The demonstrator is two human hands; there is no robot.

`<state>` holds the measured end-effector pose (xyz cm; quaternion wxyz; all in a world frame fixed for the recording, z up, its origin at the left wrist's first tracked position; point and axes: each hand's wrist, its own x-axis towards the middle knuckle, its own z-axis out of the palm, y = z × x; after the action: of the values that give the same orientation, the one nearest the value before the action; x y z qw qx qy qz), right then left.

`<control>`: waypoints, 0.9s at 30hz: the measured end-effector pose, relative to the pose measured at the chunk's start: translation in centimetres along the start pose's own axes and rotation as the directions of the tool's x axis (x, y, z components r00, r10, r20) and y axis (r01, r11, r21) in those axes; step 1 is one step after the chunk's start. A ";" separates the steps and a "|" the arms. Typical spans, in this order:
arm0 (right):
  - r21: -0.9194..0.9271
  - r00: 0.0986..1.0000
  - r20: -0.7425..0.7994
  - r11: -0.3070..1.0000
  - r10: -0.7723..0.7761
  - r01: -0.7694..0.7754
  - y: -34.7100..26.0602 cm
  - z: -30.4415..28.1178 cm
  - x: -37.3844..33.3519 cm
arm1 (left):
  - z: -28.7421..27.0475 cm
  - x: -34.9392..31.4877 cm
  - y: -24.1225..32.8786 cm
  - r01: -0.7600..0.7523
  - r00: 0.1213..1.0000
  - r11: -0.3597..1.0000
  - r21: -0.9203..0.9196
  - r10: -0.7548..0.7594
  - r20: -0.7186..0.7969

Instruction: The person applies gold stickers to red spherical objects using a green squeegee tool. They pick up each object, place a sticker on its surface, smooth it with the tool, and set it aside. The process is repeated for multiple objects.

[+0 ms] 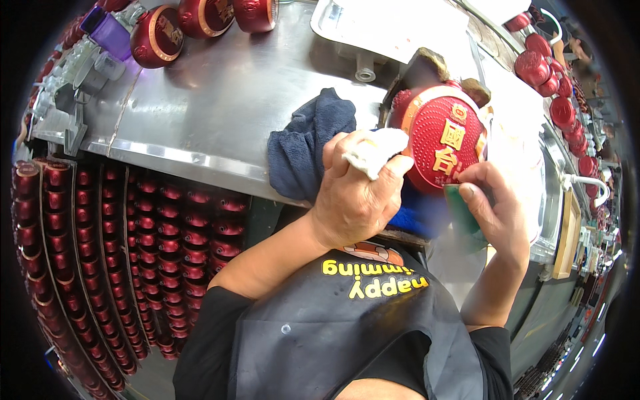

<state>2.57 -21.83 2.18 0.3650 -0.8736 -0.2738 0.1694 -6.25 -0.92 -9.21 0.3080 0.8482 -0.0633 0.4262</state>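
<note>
A round, flat-sided red bottle (433,143) with raised gold lettering and a gold rim lies face up in a holder (427,65) with worn padded ends. My left hand (357,200) is closed round a crumpled white cloth (377,152), close against the bottle's left side. At the lower right edge of the bottle, my right hand (497,207) pinches a thin green piece (465,212), blurred, whose exact kind I cannot make out. Just left of my left hand a dark blue towel (310,143) lies bunched over the table's near edge.
Three similar red bottles (159,37) stand at the far left of the steel table (213,100). A white tray (360,23) lies at the back. Racks of red bottles (173,247) fill the space below left. More bottles (563,113) line the right, near a white curved handle (590,187).
</note>
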 end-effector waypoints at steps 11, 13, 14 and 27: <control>-0.654 0.889 0.160 0.629 -0.428 0.420 3.1 2.6 -4.4 | -0.8 0.8 -1.2 0.252 0.968 0.916 -0.313 -0.245 0.063; -0.618 0.869 0.209 0.628 -0.448 0.472 3.4 2.2 -5.1 | 0.2 1.1 -1.7 0.357 0.934 0.852 -0.383 -0.331 0.135; -0.565 0.871 0.167 0.679 -0.461 0.468 3.6 1.8 -5.4 | 0.6 1.2 -1.7 0.349 0.937 0.857 -0.378 -0.323 0.133; 0.940 1.000 -0.019 0.341 0.014 0.013 10.3 1.2 -6.0 | -0.7 -0.8 -0.3 -0.066 0.984 0.996 0.062 0.055 0.169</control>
<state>0.90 -30.78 -5.59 0.8035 -0.5078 -0.1224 0.2855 -7.10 -0.37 -9.63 0.2598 0.8886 -0.1002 0.3645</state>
